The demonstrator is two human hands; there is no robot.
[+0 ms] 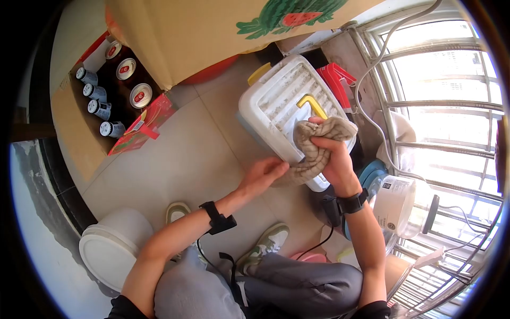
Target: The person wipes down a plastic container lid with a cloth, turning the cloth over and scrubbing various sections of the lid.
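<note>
A striped beige-grey cloth [314, 154] is bunched up over the near right part of a white ridged lid [284, 87]. My right hand [337, 162] grips the cloth from the right, thumb pressed on it. Closed at the fingertips, my left hand [265, 174] pinches the cloth's lower left end beside the lid's corner. The white lid tops a box on the tiled floor and has dirty marks between its ridges. A yellow hooked handle [313, 105] lies on the lid, just above the cloth.
An open carton [79, 133] with several cans and bottles stands at the left, beside a large cardboard box [191, 37]. A lidded white bucket [109, 258] is at the lower left. On the right are a clear plastic container [401, 207], a red object [336, 85] and window bars [446, 105].
</note>
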